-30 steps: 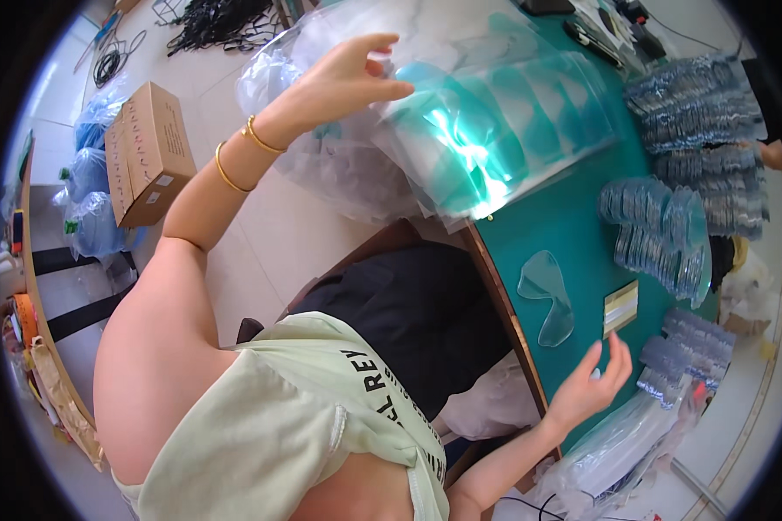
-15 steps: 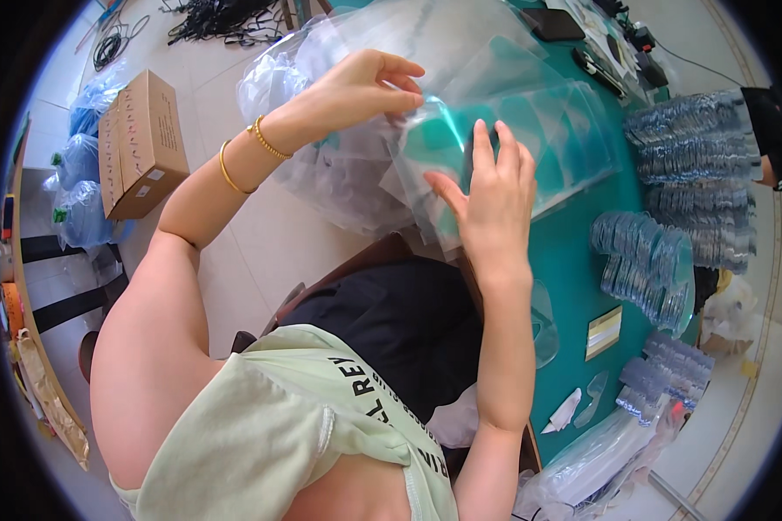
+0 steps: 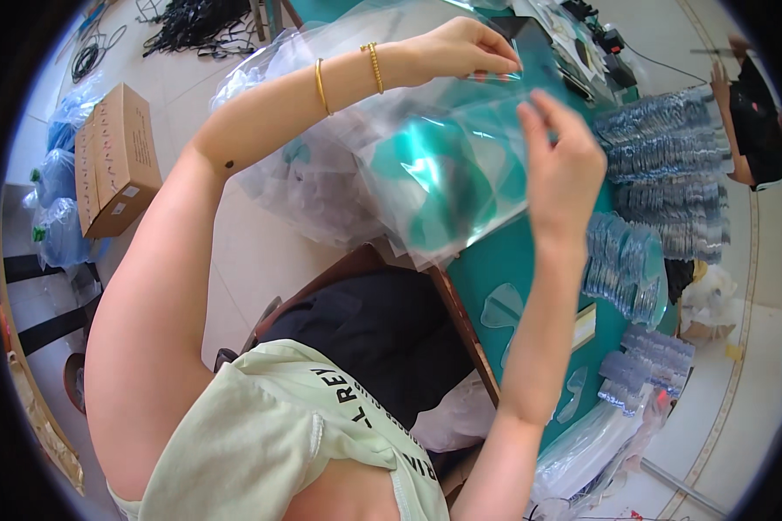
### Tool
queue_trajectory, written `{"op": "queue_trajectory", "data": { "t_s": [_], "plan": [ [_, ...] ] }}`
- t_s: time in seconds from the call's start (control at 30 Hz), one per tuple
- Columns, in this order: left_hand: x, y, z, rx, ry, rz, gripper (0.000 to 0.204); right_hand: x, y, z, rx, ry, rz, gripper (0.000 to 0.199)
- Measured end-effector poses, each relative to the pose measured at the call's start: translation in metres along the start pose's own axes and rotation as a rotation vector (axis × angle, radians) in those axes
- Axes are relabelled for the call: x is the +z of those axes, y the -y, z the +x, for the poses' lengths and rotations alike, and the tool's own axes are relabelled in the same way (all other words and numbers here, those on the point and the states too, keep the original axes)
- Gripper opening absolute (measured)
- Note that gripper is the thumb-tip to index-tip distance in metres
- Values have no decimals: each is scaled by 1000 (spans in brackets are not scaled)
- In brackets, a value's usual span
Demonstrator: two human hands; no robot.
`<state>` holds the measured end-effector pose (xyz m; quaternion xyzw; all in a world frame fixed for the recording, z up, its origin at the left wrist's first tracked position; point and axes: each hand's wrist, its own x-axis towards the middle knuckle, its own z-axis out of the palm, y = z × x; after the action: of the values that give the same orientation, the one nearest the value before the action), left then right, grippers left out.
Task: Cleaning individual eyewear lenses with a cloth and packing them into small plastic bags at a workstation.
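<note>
A clear plastic sheet [image 3: 487, 161] with rounded cut-out shapes lies over other clear sheets at the table's far left corner. At its far edge, my left hand [image 3: 465, 50] is closed in a pinch on the film. Beside its right edge is my right hand [image 3: 567, 161], blurred by motion, with thumb and forefinger drawn together at the sheet; the other fingers curl in. Light glares off the film. A large clear bag [image 3: 313, 195] sits under and left of the sheets. Two gold bracelets circle my left wrist.
Stacks of clear curved plastic pieces [image 3: 626, 269] stand along the green table's [image 3: 482, 278] right side. A loose clear piece [image 3: 500, 313] lies near its front edge. A phone [image 3: 530, 43] lies at the back. A cardboard box [image 3: 117, 161] is at left; another person's arm [image 3: 738, 156] shows at right.
Both hands have moved right and slightly away from me. My right hand has gone from lying spread on the sheets to curled fingers at the sheet's right edge.
</note>
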<state>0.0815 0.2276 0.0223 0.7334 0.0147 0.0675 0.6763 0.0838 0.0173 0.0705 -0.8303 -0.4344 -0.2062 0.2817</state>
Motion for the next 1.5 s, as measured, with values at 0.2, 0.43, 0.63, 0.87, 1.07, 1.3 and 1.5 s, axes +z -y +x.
{"op": "queue_trajectory", "data": {
  "t_s": [0.2,0.43,0.63,0.87,1.07,1.3,1.5],
  "plan": [
    [15,-16,-7,350,43,301,25,-14,-14,39,-110,59,-119,27],
    [30,-4,2,420,193,80,21,-37,-22,40,1,261,-63,23],
    [26,-11,-2,416,281,-153,34,-63,-24,37,45,230,3,21],
    [-4,81,56,107,-33,198,51,-125,-45,23,268,-242,-402,30],
    [65,-63,-39,150,134,-444,44,-120,-8,-26,-183,-370,-729,16],
    [127,-41,-97,284,323,-569,18,-99,-2,-119,-123,-353,-9,25],
    [166,-22,-149,-223,533,-629,18,-125,-3,-256,668,-381,626,65]
  ]
}}
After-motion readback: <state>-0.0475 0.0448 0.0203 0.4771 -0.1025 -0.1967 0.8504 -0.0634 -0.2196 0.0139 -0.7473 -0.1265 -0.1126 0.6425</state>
